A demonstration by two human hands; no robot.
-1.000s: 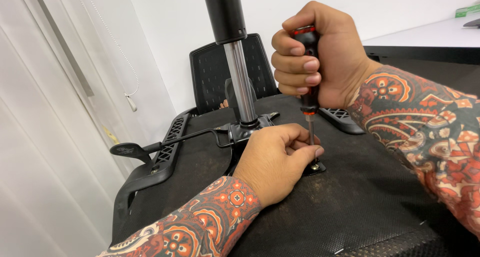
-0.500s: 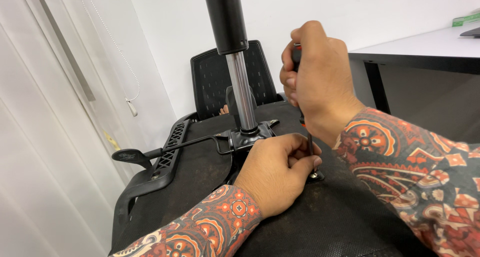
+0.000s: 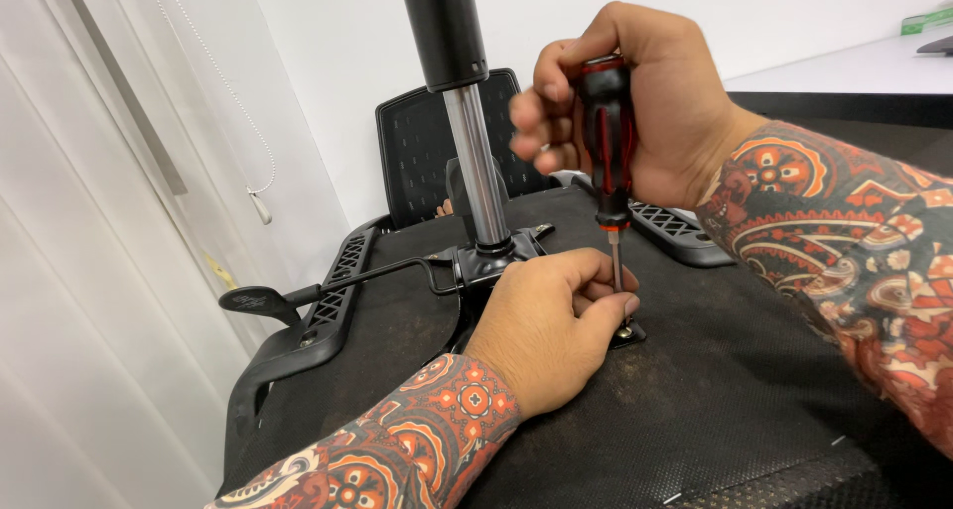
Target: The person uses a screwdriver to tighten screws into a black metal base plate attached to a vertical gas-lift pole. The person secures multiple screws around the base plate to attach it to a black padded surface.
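An office chair lies upside down, its black fabric seat underside (image 3: 715, 400) facing up. A chrome and black gas cylinder (image 3: 475, 142) rises from the metal mechanism plate (image 3: 496, 256). My right hand (image 3: 645, 102) grips the red and black handle of a screwdriver (image 3: 608, 142), held upright. Its shaft runs down to a screw (image 3: 625, 332) in the seat. My left hand (image 3: 551, 316) rests on the seat and pinches the shaft near its tip with the fingers. Both arms wear patterned orange sleeves.
A black lever with a paddle end (image 3: 260, 299) sticks out to the left. Black plastic armrests (image 3: 328, 311) (image 3: 675, 233) lie on both sides. The mesh backrest (image 3: 427, 152) stands behind. A white wall and a blind cord (image 3: 260, 206) are at left, a white desk (image 3: 854, 72) at right.
My right hand has turned on the screwdriver handle, so the red and black grip shows again. My left hand has stayed on the shaft near the screw.
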